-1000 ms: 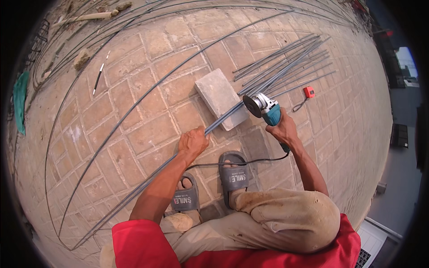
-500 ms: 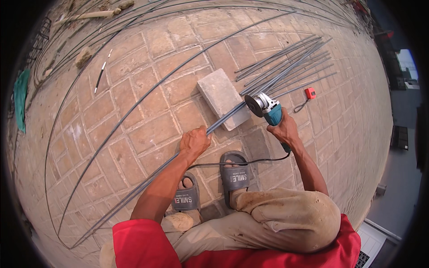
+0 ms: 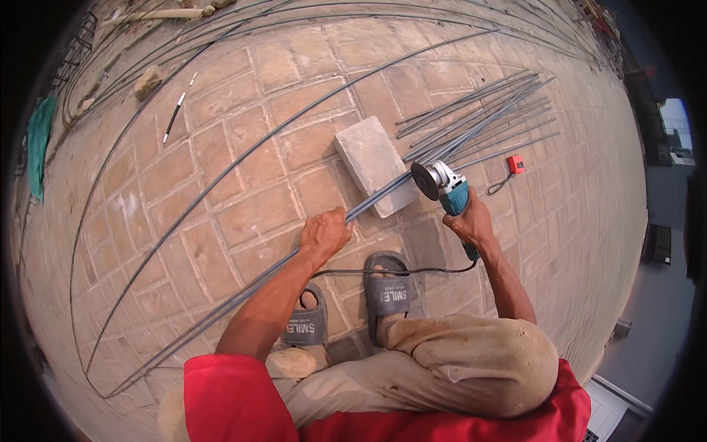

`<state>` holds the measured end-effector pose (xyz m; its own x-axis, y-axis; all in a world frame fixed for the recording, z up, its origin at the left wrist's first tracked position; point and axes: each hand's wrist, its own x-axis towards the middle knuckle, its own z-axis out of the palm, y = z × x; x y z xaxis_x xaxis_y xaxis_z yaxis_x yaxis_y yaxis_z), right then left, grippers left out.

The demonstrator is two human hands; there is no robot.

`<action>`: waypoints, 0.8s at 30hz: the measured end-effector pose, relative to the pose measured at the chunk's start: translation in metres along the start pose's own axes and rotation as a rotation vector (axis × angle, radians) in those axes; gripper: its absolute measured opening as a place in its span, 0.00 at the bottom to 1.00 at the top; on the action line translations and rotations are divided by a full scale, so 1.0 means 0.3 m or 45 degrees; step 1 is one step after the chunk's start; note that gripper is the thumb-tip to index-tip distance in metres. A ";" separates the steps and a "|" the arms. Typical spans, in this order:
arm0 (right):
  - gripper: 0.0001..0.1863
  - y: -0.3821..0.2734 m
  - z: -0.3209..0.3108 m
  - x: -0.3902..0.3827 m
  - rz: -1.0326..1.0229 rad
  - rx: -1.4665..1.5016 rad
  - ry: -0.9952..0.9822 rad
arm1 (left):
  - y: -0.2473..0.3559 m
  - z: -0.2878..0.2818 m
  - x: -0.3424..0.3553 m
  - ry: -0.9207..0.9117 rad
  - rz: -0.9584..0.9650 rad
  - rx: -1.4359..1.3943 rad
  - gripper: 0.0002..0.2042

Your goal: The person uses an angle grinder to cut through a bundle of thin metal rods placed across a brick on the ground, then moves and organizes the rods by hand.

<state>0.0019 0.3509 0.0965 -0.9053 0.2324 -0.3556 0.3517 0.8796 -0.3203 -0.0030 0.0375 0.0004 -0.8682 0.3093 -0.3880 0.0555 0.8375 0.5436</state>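
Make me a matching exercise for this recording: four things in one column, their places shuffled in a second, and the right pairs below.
Things
1. angle grinder
2. grey block
3. red tape measure
4. black-and-white stick

Places
A. under the bars gripped by the left hand
B. on the paving, left of the block
C. in the right hand
D. on the paving, right of the grinder

Pairs: 1-C, 2-A, 3-D, 4-B

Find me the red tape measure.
In the head view, the red tape measure lies right of centre on the paving, right of the angle grinder and near the metal rods.
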 end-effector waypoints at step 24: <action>0.34 0.015 0.025 0.008 -0.044 -0.003 0.010 | -0.024 0.020 -0.004 0.071 0.073 -0.007 0.12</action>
<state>0.0032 0.3523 0.0875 -0.9188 0.2051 -0.3372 0.3194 0.8882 -0.3302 0.0007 0.0339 -0.0074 -0.8898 0.3310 -0.3143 0.1031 0.8165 0.5681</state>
